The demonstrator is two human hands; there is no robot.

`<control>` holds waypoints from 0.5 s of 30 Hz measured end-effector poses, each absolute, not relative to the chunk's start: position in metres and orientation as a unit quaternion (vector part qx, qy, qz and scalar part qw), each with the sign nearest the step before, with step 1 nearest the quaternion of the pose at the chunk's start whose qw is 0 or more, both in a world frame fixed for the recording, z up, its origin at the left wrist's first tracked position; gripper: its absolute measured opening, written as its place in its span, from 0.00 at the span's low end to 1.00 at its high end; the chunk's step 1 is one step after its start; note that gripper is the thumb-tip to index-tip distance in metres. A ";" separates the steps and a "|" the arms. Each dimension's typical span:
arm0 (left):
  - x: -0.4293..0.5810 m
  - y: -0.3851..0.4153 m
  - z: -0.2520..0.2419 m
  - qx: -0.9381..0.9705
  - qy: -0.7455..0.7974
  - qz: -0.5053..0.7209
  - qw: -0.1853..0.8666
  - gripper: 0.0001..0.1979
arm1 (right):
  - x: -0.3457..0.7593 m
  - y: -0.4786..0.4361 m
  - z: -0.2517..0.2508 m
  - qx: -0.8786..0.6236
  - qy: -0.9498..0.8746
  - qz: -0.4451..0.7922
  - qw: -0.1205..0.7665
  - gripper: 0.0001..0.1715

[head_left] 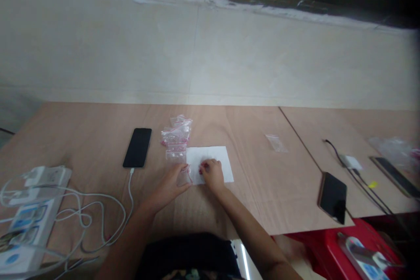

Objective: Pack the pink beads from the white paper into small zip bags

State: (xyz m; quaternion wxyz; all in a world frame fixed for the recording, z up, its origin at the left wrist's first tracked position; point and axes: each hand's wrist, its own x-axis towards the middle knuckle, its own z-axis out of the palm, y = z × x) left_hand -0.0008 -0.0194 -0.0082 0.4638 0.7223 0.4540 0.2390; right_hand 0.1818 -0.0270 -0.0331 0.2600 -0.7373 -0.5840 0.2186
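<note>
My left hand [169,187] grips a small clear zip bag [184,178] by its edge, thumb and fingers spread around its red-lined mouth. Just to the right, over a white sheet of paper [226,169], my right hand [213,174] is closed in a pinch. Something small and dark reddish shows at its fingertips, too small to name. Another flat zip bag [176,151] lies beyond my left hand, touching a loose pile of clear zip bags [179,127] with red seams.
A black phone [138,148] on a white charging cable lies left, near a white power strip [42,223] with tangled cords. Rightward are a single clear bag [276,143], another phone [333,197] by the table edge, and a white charger [351,162]. A wall [197,61] stands behind.
</note>
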 end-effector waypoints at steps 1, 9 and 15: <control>-0.001 -0.018 -0.008 0.721 0.455 0.238 0.465 0.24 | 0.182 -0.026 -0.033 -0.737 -0.582 0.221 0.265 0.08; 0.004 -0.015 -0.011 0.715 0.453 0.250 0.470 0.24 | 0.172 -0.042 0.008 -0.651 -0.592 0.251 0.403 0.06; 0.011 -0.024 -0.007 0.698 0.466 0.274 0.470 0.24 | 0.160 -0.065 0.024 -0.649 -0.566 0.281 0.424 0.09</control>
